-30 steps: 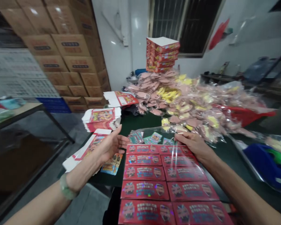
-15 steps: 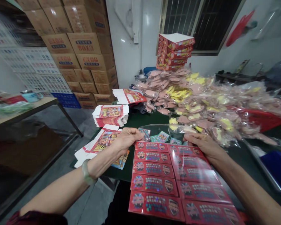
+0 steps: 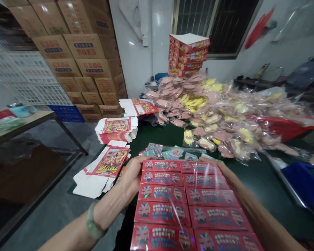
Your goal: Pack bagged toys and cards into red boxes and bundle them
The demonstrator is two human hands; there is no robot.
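Hands [image 3: 132,176] [image 3: 223,170] inward on red card sheet's [image 3: 162,198] edges

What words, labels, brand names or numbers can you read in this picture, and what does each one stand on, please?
No text here is sharp enough to quote.
On the red foil packs: lines of print, too blurred to read.
On the flattened red box: a large title, too blurred to read.
On the brown cartons: dark printed labels, too small to read.
On the printed wall sheets: print too small to read.
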